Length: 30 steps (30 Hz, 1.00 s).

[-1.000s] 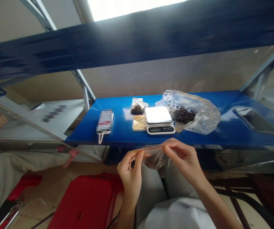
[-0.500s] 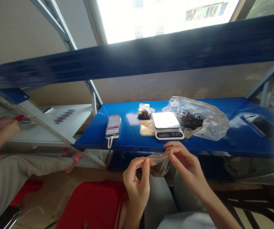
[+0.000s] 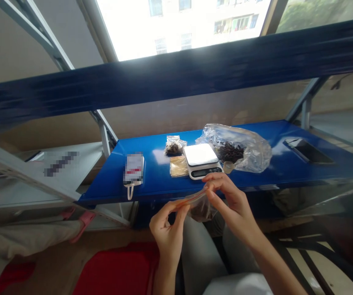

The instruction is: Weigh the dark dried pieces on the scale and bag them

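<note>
Left hand (image 3: 167, 237): curled closed, with the rim of a small zip bag (image 3: 201, 205) pinched between thumb and fingers.

Right hand (image 3: 231, 203): also closed in a pinch, with the other end of the rim gripped between thumb and fingertips.

Bag: thin clear plastic with an orange-red seal strip, held below the front edge of a blue metal shelf (image 3: 152, 184). Dark contents are sagged into its lower part.

Shelf items: a digital kitchen scale (image 3: 201, 160) with a smooth white platform is set near the front. A knotted-looking small clear bag of dark pieces (image 3: 174, 146) and a flat pale packet (image 3: 179, 166) are placed just beside it. A large crumpled plastic bag of dark, shrivelled pieces (image 3: 234, 150) is touching its far side. A dark phone (image 3: 308, 150) is laid well apart.

Hidden: the bag's contents are blurred and partly covered by the right hand. Whether the seal is closed cannot be told. A boxed item with a loop (image 3: 133, 170) is pixelated.
</note>
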Motion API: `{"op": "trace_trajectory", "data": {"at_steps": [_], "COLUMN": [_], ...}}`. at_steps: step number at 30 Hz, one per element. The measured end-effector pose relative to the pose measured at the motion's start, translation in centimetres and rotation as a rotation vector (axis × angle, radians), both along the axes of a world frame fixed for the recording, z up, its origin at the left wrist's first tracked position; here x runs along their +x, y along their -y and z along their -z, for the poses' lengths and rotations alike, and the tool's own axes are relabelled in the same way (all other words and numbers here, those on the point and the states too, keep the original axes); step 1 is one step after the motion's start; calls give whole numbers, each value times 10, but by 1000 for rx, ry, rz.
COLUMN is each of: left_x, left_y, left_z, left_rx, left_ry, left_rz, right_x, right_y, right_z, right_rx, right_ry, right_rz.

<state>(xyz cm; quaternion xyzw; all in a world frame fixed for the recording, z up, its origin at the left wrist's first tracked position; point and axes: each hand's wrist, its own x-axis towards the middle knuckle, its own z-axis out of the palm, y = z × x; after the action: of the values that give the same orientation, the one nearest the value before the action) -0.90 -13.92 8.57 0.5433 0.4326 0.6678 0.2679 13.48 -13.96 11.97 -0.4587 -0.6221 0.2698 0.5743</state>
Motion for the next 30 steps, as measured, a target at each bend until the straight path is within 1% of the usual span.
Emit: {"op": "trace_trajectory", "data": {"at_steps": [4, 7, 11, 14, 19, 25, 28, 30], "left_x": [8, 13, 21, 27, 36, 46, 48, 49], "left_y": [0, 1, 1, 2, 4, 8, 10, 12], "left_z": [-2, -6, -10, -10, -8, -6, -5, -5], "left_rx": [-1, -14, 2, 21, 10, 59, 77, 53], "left_ry": [6, -11, -27, -51, -83, -97, -62, -38], "left_rz": [-5, -13, 28, 58, 80, 106, 122, 141], "right_x": [5, 11, 18, 23, 31, 43, 45, 45], "right_y": [1, 2, 3, 3, 5, 6, 6, 6], "right_z": [-5, -4, 3, 7, 9, 11, 12, 12], "right_rx": [3, -2, -19, -55, -91, -78, -83, -91], "right_ry": [-41, -52, -99, -122, -138, -122, -159, -168], "right_rz": [-73, -123, -92, -111, -141, -113, -140, -179]}}
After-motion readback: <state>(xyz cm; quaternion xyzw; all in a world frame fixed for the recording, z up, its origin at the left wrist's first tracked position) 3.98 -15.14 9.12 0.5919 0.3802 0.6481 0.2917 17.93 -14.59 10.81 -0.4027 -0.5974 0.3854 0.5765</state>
